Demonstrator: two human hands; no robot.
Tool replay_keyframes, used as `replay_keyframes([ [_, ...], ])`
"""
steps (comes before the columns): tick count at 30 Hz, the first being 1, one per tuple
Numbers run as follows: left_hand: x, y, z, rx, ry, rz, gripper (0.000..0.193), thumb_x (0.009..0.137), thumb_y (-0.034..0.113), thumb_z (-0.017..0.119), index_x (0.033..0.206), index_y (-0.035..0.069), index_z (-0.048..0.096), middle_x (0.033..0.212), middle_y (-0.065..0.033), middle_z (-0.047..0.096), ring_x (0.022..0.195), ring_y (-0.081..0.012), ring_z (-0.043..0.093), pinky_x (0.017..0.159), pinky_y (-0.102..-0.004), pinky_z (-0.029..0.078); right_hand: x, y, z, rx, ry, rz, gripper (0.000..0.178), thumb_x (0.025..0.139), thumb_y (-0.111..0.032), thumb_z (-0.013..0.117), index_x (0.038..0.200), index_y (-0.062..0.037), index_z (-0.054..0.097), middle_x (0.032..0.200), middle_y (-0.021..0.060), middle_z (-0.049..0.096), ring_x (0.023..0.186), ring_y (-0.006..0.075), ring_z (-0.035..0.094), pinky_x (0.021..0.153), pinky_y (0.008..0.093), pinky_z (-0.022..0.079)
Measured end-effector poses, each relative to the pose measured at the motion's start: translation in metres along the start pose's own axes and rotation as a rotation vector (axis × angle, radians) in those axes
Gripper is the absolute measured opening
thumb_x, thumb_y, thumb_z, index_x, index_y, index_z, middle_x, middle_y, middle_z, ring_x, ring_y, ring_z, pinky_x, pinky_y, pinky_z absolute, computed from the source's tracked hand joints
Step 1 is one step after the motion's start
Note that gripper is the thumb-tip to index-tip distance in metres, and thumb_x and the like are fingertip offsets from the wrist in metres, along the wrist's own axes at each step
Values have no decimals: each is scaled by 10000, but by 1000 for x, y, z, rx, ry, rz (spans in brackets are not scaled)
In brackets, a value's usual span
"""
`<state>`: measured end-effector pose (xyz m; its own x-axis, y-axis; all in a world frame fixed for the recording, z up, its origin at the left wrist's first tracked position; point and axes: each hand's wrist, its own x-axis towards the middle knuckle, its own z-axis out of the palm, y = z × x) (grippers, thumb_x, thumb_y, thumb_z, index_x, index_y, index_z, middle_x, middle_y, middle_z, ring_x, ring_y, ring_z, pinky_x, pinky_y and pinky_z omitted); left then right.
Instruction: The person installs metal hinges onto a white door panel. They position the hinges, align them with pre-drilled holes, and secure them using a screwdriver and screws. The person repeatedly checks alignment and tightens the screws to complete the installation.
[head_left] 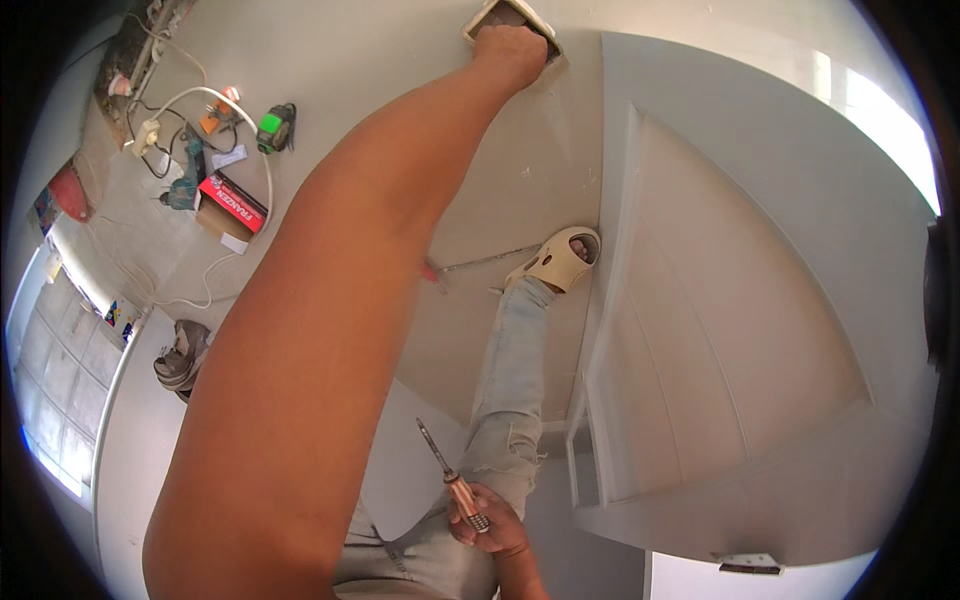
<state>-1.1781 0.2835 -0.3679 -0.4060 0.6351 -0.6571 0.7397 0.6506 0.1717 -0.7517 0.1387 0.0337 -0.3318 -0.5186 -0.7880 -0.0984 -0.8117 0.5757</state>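
My left hand (512,55) is stretched far out ahead, its fingers down inside a small box-like container (556,58) with a pale rim. The fingers are hidden, so their grip does not show. Low in the view, close to my legs, my right hand (490,522) is closed round a screwdriver (463,494). Its handle is copper-brown with a ribbed dark end, and the thin metal shaft points up and to the left.
A grey panelled door (700,300) fills the right, with a metal hinge (750,564) near its lower edge. On the floor at left lie a teal drill (186,182), a red carton (233,204), a green-black device (277,128), cables and a shoe (181,352). My clog-shod foot (560,262) stands beside the door.
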Motion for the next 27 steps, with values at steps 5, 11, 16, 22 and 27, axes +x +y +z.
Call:
replay_keyframes([
  [5, 9, 6, 42, -10, 78, 36, 190, 858, 124, 576, 870, 104, 764, 949, -121, 745, 883, -272, 725, 728, -409, 546, 6, 3, -3, 76, -56, 26, 435, 982, -288, 563, 1280, 22, 501, 922, 136, 634, 580, 163, 496, 525, 299, 396],
  [11, 9, -10, 62, 104, 172, 223, 203, 864, 130, 555, 844, 35, 733, 890, -174, 712, 819, -317, 715, 683, -431, 558, 8, 6, -7, 67, -42, 29, 456, 980, -294, 566, 1295, 26, 488, 927, 135, 629, 583, 163, 501, 533, 300, 399],
  [16, 3, -9, 36, -73, 169, 121, 209, 877, 96, 534, 973, 42, 712, 946, -186, 715, 881, -333, 706, 760, -463, 543, 8, 8, -18, 121, -135, 25, 487, 960, -311, 583, 1319, -2, 470, 951, 162, 637, 573, 173, 493, 533, 298, 399],
  [22, -101, -1, -21, -610, 145, 89, 157, 876, 113, 583, 972, -10, 599, 810, -165, 678, 738, -271, 682, 659, -402, 529, 2, 2, -19, -14, -137, -111, 493, 981, -304, 568, 1354, 6, 479, 922, 155, 639, 602, 171, 522, 542, 306, 415],
  [27, -255, 25, -53, -1728, -271, -283, 162, 929, 146, 604, 1042, 34, 629, 852, -13, 649, 800, -150, 663, 708, -310, 541, -32, -20, 21, -323, -47, -387, 442, 936, -256, 650, 1280, 12, 581, 899, 136, 662, 635, 170, 559, 565, 298, 455],
])
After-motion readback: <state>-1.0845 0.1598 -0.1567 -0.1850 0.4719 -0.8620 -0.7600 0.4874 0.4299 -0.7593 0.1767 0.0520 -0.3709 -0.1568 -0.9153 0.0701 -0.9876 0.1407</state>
